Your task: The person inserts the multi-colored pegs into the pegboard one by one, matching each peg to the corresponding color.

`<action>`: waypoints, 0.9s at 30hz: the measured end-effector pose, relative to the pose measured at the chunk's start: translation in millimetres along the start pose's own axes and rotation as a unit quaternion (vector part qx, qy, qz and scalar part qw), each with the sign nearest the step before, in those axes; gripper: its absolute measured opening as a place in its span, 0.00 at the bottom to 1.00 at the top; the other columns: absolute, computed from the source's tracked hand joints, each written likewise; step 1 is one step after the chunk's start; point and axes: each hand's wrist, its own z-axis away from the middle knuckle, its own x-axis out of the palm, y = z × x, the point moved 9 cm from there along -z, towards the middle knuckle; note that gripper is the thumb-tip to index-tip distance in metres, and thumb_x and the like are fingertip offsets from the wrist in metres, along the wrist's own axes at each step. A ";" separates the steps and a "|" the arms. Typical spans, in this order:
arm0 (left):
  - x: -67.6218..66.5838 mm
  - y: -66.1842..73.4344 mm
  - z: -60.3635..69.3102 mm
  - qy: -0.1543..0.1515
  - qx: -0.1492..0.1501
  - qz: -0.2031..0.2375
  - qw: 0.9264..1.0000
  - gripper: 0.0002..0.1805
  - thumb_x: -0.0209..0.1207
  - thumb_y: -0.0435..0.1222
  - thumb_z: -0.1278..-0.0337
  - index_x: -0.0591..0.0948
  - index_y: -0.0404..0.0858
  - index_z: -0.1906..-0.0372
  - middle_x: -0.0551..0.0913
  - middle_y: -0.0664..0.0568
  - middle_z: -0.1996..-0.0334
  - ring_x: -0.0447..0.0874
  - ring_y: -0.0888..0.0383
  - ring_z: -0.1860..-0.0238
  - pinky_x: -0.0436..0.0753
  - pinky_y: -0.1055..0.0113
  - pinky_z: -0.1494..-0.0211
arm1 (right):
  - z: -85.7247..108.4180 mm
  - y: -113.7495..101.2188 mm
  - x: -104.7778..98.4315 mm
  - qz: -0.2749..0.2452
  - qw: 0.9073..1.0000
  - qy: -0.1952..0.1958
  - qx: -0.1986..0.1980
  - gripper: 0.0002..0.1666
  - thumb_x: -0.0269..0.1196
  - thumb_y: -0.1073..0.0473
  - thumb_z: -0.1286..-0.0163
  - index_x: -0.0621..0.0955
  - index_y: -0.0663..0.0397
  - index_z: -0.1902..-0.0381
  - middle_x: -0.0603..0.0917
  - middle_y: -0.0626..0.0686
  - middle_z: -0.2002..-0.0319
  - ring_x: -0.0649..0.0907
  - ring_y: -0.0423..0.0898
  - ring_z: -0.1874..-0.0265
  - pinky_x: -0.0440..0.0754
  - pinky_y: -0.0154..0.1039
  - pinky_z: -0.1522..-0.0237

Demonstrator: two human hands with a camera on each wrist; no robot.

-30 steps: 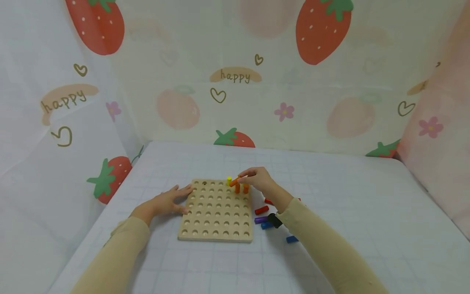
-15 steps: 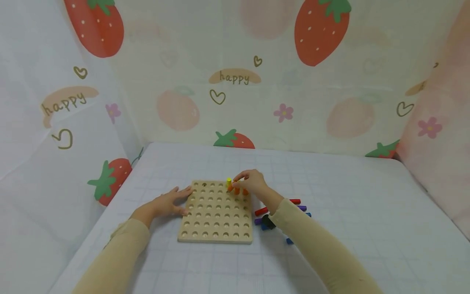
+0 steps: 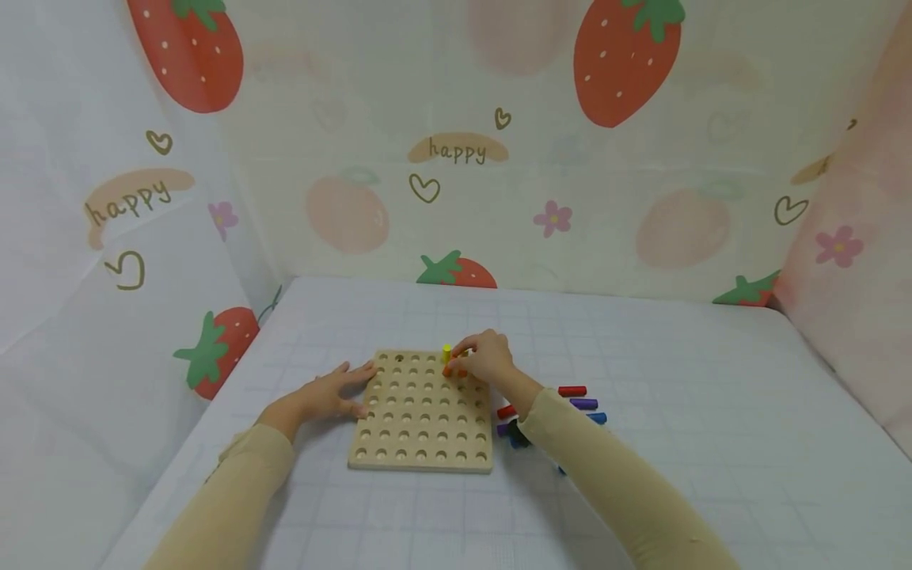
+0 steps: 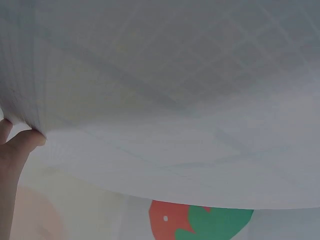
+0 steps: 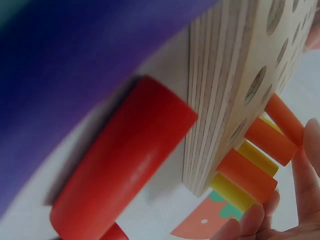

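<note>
A pale wooden peg board [image 3: 411, 444] with rows of round holes lies on the table. My left hand [image 3: 329, 393] rests at its left edge, fingers spread. Over the board's far right corner, my right hand [image 3: 492, 358] pinches an orange peg [image 5: 285, 120] between thumb and finger; it leans at a hole, and how deep it sits is unclear. Beside it two more orange pegs [image 5: 270, 141] stand in the board, with yellow pegs [image 5: 233, 193] behind them. One yellow peg [image 3: 446, 353] shows left of my fingers. In the left wrist view, fingers [image 4: 27, 141] show at the left edge.
Loose pegs lie right of the board, partly under my right forearm: a red peg [image 3: 572, 391], a purple peg [image 3: 584, 404], a blue peg [image 3: 597, 418] and others. A strawberry-patterned curtain [image 3: 606, 237] stands behind the white table [image 3: 677, 443].
My right hand has brought the orange peg down and slightly left, from above the standing pegs to a hole in the second row. The left hand has kept its place.
</note>
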 end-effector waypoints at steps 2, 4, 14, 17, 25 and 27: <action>1.2 0.7 0.5 0.000 0.004 -0.002 1.000 0.49 0.66 0.50 0.49 0.58 0.37 0.25 0.50 0.43 0.24 0.35 0.32 0.26 0.40 0.27 0.35 | 2.2 -0.6 1.5 0.005 1.000 -0.007 0.000 0.09 0.73 0.54 0.42 0.90 0.50 0.64 0.76 0.59 0.49 0.69 0.56 0.50 0.71 0.49 0.51; 2.8 1.9 1.0 -0.001 0.009 -0.004 1.000 0.49 0.66 0.50 0.49 0.58 0.36 0.25 0.51 0.42 0.25 0.36 0.32 0.26 0.39 0.27 0.35 | 4.6 -1.3 2.9 0.015 1.000 -0.014 -0.004 0.09 0.73 0.54 0.41 0.90 0.49 0.63 0.76 0.59 0.49 0.69 0.56 0.49 0.70 0.50 0.51; 3.2 0.6 -1.0 -0.002 0.004 -0.007 1.000 0.48 0.66 0.49 0.48 0.58 0.37 0.25 0.50 0.42 0.24 0.35 0.33 0.26 0.39 0.28 0.34 | 10.2 -1.5 -21.9 0.008 1.000 -0.010 -0.028 0.13 0.69 0.58 0.37 0.88 0.50 0.54 0.75 0.60 0.49 0.70 0.57 0.48 0.73 0.49 0.52; 1.9 -1.3 -1.6 0.000 0.007 -0.009 1.000 0.48 0.66 0.49 0.48 0.58 0.37 0.25 0.50 0.42 0.24 0.35 0.32 0.26 0.38 0.28 0.34 | 9.3 4.3 -35.3 -0.007 0.999 -0.018 -0.040 0.14 0.68 0.59 0.37 0.87 0.53 0.53 0.76 0.61 0.46 0.71 0.59 0.45 0.74 0.51 0.48; 2.0 -3.3 0.0 -0.001 0.007 -0.013 1.000 0.49 0.65 0.51 0.48 0.58 0.37 0.25 0.50 0.43 0.24 0.36 0.32 0.26 0.40 0.29 0.33 | 17.3 43.4 -74.0 -0.039 0.998 -0.051 -0.002 0.20 0.63 0.59 0.32 0.81 0.60 0.44 0.74 0.63 0.39 0.70 0.60 0.40 0.72 0.56 0.41; 1.5 -2.4 1.1 -0.001 0.005 -0.012 1.000 0.49 0.65 0.51 0.47 0.57 0.37 0.25 0.49 0.43 0.24 0.36 0.32 0.26 0.41 0.28 0.34 | 20.9 57.3 -82.6 -0.049 0.997 -0.056 0.017 0.22 0.62 0.58 0.31 0.80 0.59 0.41 0.72 0.64 0.37 0.70 0.61 0.39 0.71 0.58 0.40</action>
